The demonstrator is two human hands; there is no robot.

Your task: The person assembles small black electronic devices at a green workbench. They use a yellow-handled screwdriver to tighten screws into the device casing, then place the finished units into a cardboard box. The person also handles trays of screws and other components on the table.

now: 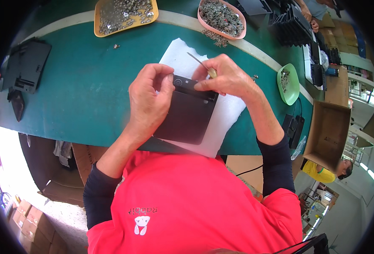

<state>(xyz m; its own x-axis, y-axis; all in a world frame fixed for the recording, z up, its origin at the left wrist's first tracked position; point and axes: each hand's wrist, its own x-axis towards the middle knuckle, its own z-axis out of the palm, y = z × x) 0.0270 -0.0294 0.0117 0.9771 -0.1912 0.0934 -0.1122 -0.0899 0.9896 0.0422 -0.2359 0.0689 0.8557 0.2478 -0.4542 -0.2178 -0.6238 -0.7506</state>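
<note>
A flat black rectangular case (pixel 184 116) lies tilted on a white foam sheet (pixel 233 110), its far strip showing a dotted round pattern. My left hand (pixel 151 97) is closed, thumb and forefinger pinching the case's far left corner; a small part between the fingertips cannot be made out. My right hand (pixel 231 78) is closed around a thin tool with a metal shaft and yellowish handle (pixel 212 73), the shaft pointing up and left. The right thumb and fingers also touch the far right edge of the case.
Beyond the foam stand a yellow tray (pixel 156 12) and a pink tray (pixel 244 31), both with small metal parts, some spilled. A green bowl (pixel 294 86) sits right. Black panels (pixel 28 67) lie left. A co-worker's hand (pixel 307 15) is at the far right, near stacked black cases.
</note>
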